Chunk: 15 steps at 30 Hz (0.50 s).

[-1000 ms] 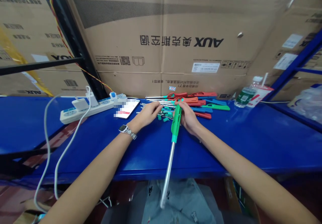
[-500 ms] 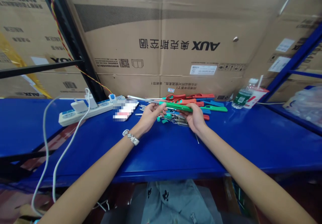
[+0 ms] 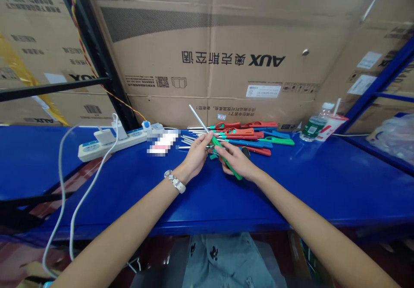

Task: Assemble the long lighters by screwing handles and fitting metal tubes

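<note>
Both hands grip one long-nosed lighter [image 3: 233,171] with a green handle and a thin metal tube that points up and to the left. My left hand [image 3: 196,153] is closed near the base of the tube, where it meets the handle. Around the green handle, my right hand [image 3: 237,161] has its fingers wrapped. Just behind the hands lies a pile of lighters with red handles [image 3: 244,132], blue handles [image 3: 242,143] and a green one [image 3: 280,141]. Small teal parts [image 3: 213,156] are partly hidden beneath my hands.
On the blue table [image 3: 155,201], a white power strip [image 3: 106,149] with cables and a blurred phone-like object [image 3: 164,143] lie left. A bottle [image 3: 312,126] and a cup with a straw [image 3: 331,126] stand at right. A large cardboard box [image 3: 226,29] rises behind.
The green lighter has turned from nearly level to steeply tilted, its tube swinging upward and its handle coming down toward me. My right hand has moved left and now sits over the handle.
</note>
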Each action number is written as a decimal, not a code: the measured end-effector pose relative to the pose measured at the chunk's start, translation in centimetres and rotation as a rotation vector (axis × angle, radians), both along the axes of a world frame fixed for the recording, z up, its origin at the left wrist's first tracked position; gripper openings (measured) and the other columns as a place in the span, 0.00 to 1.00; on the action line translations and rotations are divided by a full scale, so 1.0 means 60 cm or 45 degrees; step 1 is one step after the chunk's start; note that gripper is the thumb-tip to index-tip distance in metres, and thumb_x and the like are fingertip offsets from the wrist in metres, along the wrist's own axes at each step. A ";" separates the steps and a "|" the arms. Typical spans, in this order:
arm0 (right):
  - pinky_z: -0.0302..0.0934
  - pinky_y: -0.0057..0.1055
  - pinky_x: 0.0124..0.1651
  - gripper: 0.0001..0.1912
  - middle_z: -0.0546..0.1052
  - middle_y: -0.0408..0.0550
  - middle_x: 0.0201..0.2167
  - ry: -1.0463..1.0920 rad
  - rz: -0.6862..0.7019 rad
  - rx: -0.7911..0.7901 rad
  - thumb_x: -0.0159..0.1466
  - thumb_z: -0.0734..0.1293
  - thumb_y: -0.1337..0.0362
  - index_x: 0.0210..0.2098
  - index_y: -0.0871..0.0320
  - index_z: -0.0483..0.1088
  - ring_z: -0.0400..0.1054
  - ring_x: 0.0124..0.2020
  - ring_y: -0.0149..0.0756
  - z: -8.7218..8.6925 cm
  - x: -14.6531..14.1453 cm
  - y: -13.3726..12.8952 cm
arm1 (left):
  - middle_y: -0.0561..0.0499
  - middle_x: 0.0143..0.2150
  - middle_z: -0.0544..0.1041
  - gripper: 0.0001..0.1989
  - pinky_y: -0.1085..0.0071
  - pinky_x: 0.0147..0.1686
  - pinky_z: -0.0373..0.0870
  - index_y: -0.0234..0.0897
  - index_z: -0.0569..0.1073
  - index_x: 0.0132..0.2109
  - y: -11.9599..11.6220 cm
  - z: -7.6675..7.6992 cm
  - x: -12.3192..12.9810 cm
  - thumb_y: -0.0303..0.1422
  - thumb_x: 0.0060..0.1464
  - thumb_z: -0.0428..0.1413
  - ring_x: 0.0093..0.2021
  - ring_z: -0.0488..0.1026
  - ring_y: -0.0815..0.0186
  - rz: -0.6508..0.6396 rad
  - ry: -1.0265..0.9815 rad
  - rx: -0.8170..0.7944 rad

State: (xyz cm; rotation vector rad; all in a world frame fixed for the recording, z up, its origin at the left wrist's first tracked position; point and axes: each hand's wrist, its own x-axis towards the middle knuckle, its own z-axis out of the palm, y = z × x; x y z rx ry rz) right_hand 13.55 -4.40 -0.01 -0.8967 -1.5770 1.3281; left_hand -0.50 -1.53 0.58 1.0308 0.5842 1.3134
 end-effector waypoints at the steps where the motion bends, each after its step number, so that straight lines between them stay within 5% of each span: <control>1: 0.45 0.22 0.11 0.22 0.56 0.28 0.16 0.013 0.011 -0.013 0.64 0.66 0.43 0.43 0.53 0.62 0.48 0.10 0.23 -0.003 -0.004 0.001 | 0.52 0.31 0.74 0.10 0.76 0.32 0.66 0.36 0.76 0.34 -0.002 0.000 0.008 0.38 0.59 0.62 0.31 0.70 0.71 0.032 -0.053 -0.049; 8: 0.48 0.22 0.10 0.22 0.53 0.25 0.13 0.080 -0.081 -0.099 0.65 0.64 0.41 0.43 0.52 0.58 0.46 0.08 0.25 -0.026 -0.030 0.003 | 0.48 0.33 0.77 0.17 0.66 0.46 0.69 0.35 0.73 0.32 -0.003 -0.005 0.037 0.45 0.60 0.59 0.38 0.75 0.63 0.082 -0.105 -0.199; 11: 0.46 0.22 0.09 0.24 0.53 0.25 0.12 0.077 -0.124 -0.123 0.64 0.64 0.39 0.45 0.52 0.59 0.48 0.07 0.26 -0.031 -0.036 0.001 | 0.48 0.31 0.77 0.19 0.67 0.44 0.69 0.35 0.72 0.30 -0.002 -0.005 0.037 0.47 0.61 0.57 0.36 0.74 0.63 0.028 -0.011 -0.273; 15: 0.45 0.22 0.09 0.28 0.56 0.26 0.11 0.048 -0.164 -0.085 0.64 0.64 0.38 0.52 0.51 0.60 0.51 0.07 0.28 -0.034 -0.047 0.000 | 0.55 0.25 0.69 0.19 0.72 0.34 0.66 0.37 0.67 0.29 -0.004 -0.007 0.043 0.45 0.65 0.53 0.27 0.67 0.69 0.224 -0.052 -0.222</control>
